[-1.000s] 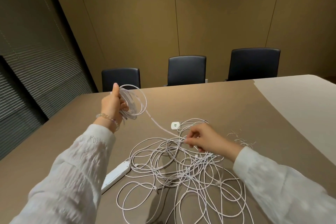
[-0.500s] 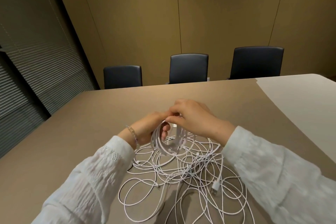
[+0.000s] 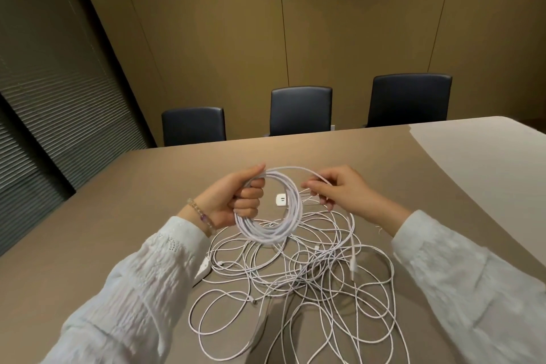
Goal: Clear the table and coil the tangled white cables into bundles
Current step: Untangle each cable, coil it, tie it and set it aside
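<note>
left hand (image 3: 233,201): fingers curled tight round the coil (image 3: 270,210), thumb up along its top edge; coil held upright above the table (image 3: 124,204); beaded bracelet (image 3: 202,216) on the wrist
right hand (image 3: 339,190): thumb and fingertips pinch one white strand (image 3: 307,171) arching off the coil's top; other fingers loosely curled; nothing else held
coil: several neat white loops, roughly round; lower part hangs just over the tangle
tangle (image 3: 310,281): loose white cables spread on the table below and in front of both hands; a strand with a connector end (image 3: 353,269) hangs from near the right hand down into it
other items: small white charger plug (image 3: 281,199) on the table, seen through the coil; white power strip (image 3: 204,269) partly hidden under the left sleeve
background: three dark chairs (image 3: 301,111) at the far edge
vs 0.5 s ago: hands were pressed together over the pile; now apart, coil raised and opened out; right hand moved off to the coil's right, drawing the strand; tangle much the same
</note>
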{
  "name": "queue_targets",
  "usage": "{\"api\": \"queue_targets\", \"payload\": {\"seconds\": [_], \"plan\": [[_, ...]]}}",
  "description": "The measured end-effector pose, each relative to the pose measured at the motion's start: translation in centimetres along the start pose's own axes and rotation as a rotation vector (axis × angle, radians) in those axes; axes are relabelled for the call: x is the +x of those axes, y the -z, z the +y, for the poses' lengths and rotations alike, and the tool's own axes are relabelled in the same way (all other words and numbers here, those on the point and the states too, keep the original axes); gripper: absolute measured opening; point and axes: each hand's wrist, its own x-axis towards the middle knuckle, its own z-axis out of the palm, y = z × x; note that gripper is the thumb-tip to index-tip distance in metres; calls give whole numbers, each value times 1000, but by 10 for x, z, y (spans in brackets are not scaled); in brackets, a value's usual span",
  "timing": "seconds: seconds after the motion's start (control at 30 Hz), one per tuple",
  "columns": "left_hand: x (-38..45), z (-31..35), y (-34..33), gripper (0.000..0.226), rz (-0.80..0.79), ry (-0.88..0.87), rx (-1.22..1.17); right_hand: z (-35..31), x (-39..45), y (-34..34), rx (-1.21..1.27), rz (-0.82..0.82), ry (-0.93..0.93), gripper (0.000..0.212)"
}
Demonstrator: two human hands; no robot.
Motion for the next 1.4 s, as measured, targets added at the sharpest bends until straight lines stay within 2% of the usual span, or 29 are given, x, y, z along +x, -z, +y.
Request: {"api": "queue_targets", "payload": {"seconds": [0.07,0.17,0.2,0.23,0.3,0.33,0.4,0.47,0.57,0.63,0.7,0.73,0.87,0.93,1.0,1.1,1.17,1.27,1.4], "plan": [[2,3,5,42,46,-65,-81,14,-5,0,51,24,-63,25],[8,3,13,44,136,-129,-170,25,-16,-7,134,97,-65,61],[11,3,15,46,169,-145,-195,26,-20,-10,129,137,-42,61],[13,2,17,48,204,-161,-220,24,-24,-12,122,166,-11,52],[18,1,19,51,269,-181,-266,21,-29,-16,78,183,33,26],[20,1,20,53,292,-185,-286,21,-28,-17,26,174,26,24],[24,-1,21,54,323,-190,-323,22,-28,-19,-128,115,27,36],[26,-1,21,53,338,-192,-365,23,-28,-20,-280,34,101,41],[29,0,21,51,353,-192,-421,18,-28,-26,-533,-91,214,33],[30,-1,19,50,368,-197,-422,13,-29,-33,-696,-94,307,39],[31,-2,15,52,380,-209,-388,9,-30,-42,-695,-64,374,50],[32,-4,11,54,377,-212,-364,7,-30,-46,-645,-51,401,49],[32,-9,-9,47,349,-233,-241,-9,-27,-58,-428,5,517,28],[32,-13,-20,48,338,-246,-183,-15,-24,-62,-283,59,427,22],[31,-17,-30,54,307,-247,-113,-22,-21,-64,-23,90,259,21],[28,-22,-42,50,215,-226,-40,-25,-18,-63,239,114,93,20],[28,-24,-46,53,166,-200,-16,-27,-16,-60,247,126,38,22],[33,-28,-56,62,177,-175,-8,-26,-20,-54,233,160,-24,26],[43,-30,-63,72,240,-213,-107,-21,-24,-48,33,192,-72,32]]}}
